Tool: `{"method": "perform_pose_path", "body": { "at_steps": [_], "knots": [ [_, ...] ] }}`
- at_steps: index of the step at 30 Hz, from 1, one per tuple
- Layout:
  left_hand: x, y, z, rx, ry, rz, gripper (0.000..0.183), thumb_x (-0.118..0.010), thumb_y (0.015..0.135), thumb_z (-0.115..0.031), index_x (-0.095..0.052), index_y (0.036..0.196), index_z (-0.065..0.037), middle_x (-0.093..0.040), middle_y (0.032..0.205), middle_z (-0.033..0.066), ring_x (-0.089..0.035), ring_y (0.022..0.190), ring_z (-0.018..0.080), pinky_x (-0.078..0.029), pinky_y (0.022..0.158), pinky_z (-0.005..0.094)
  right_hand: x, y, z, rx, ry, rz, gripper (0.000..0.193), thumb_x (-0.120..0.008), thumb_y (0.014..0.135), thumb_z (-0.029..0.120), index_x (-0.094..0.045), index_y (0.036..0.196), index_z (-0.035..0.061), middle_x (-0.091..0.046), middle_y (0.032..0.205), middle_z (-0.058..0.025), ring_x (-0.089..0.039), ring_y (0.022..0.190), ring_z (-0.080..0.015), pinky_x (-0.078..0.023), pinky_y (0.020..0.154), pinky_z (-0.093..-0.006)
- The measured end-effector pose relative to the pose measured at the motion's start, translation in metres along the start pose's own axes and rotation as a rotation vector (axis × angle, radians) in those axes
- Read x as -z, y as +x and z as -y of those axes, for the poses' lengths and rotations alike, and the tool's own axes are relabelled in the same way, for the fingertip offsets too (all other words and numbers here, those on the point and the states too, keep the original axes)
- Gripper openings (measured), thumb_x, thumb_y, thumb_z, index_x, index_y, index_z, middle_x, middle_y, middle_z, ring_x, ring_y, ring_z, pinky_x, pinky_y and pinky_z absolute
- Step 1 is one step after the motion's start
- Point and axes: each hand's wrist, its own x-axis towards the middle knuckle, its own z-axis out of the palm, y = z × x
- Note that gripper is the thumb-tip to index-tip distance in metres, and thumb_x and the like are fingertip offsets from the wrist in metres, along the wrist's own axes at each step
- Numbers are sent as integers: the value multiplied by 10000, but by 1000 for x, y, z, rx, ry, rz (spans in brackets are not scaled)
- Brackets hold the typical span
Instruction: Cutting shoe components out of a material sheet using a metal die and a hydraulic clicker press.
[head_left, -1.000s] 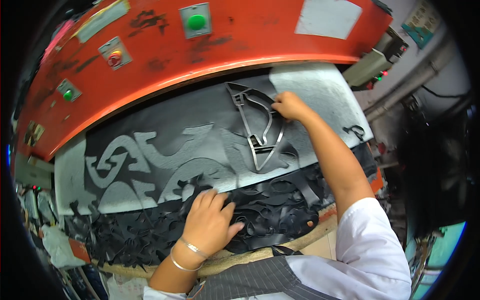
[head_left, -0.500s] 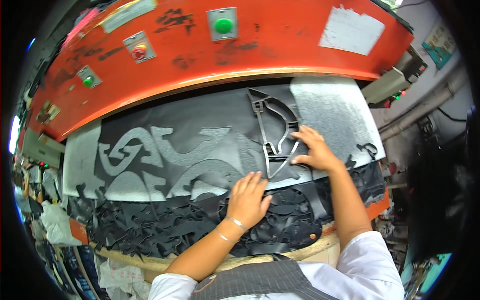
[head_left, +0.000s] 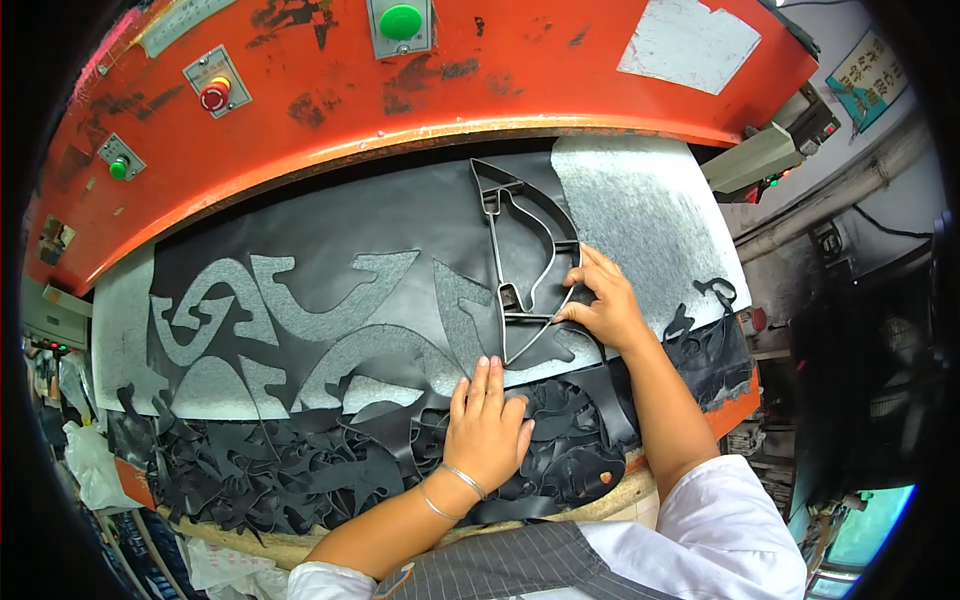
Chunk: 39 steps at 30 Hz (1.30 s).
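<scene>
A metal cutting die [head_left: 527, 318], a curved frame with crosspieces, lies on a black leather-like sheet [head_left: 370, 220]. My right hand [head_left: 606, 305] grips its lower right side, with thumb and fingers on the rim. My left hand [head_left: 487, 430] rests at the sheet's near edge. Its fingers are stretched out, and the tips are close beside the die's pointed lower end. Left of the die, curved cut-outs [head_left: 460, 310] in the sheet show the pale grey board [head_left: 650, 200] beneath.
An orange press beam [head_left: 540, 75] spans the far side, with green buttons [head_left: 401, 22] and a red knob [head_left: 215, 94]. Dark scraps [head_left: 330, 470] are heaped along the near edge. A grey control box [head_left: 765, 160] stands at the right.
The whole view has shifted, so the press and board appear farther left. My right hand stays on the die. The left hand's fingers have drawn closer together at the sheet's edge.
</scene>
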Motion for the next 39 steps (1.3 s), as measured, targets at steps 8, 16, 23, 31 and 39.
{"method": "perform_pose_path", "body": {
  "at_steps": [8, 16, 23, 31, 39],
  "knots": [
    [2, -2, 0, 15, -63, 51, 366, -709, 791, -300, -605, 1065, -80, -409, 1385, 368, -352, 1350, 472, -260, 1070, 592, -1, -1, -1, -33, -1, 32, 542, -893, 516, 322, -656, 945, 91, -613, 1244, -237, -476, 1307, -379, -398, 1021, -444],
    [4, -1, -1, 25, -73, 105, 391, -716, 782, -311, -622, 1084, -81, -395, 1402, 366, -332, 1367, 470, -229, 1082, 589, -1, 7, -5, -12, 37, 96, 522, -887, 552, 303, -652, 971, 98, -530, 1362, -250, -424, 1358, -366, -369, 1058, -431],
    [4, -1, 2, 0, -62, 117, 372, -711, 788, -329, -630, 1081, -116, -399, 1436, 306, -324, 1394, 399, -224, 1085, 579, 5, 15, -10, -17, 56, 161, 518, -882, 569, 306, -643, 978, 97, -534, 1364, -239, -418, 1358, -381, -359, 1066, -431],
    [6, -3, 3, 17, -84, 162, 386, -705, 792, -349, -637, 1093, -116, -403, 1440, 289, -316, 1398, 392, -203, 1091, 580, 3, 11, -8, -32, 12, 182, 533, -862, 607, 352, -641, 1031, 117, -538, 1365, -224, -373, 1388, -380, -288, 1108, -471],
    [14, 2, 0, 14, -58, 193, 384, -706, 787, -370, -650, 1070, -117, -445, 1417, 271, -351, 1380, 391, -236, 1063, 591, 6, 11, -9, 11, 15, 195, 564, -835, 659, 390, -636, 1109, 116, -546, 1350, -215, -387, 1373, -388, -291, 1100, -504]
  ]
}}
